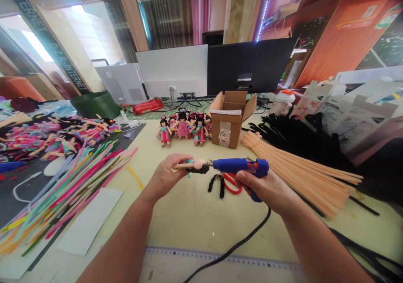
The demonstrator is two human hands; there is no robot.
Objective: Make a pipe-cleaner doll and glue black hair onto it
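In my left hand (168,174), fingers closed, is a small pipe-cleaner doll (199,164) lying sideways, with a peach head, black hair and a bit of teal. My right hand (264,188) grips a blue hot glue gun (233,165) by its handle. Its nozzle points left and meets the doll's head or hair; whether glue is coming out is too small to tell. Below the gun, black pipe-cleaner pieces (221,187) and red-handled scissors or a red loop (232,184) lie on the table, partly hidden by my right hand.
Finished dolls (182,127) stand beside an open cardboard box (225,125). Peach pipe cleaners (299,169) and black ones (283,134) lie right; coloured ones (82,182) lie left, near a doll heap (63,136). The gun's black cord (239,241) crosses a ruler (176,252). Monitors (176,71) stand behind.
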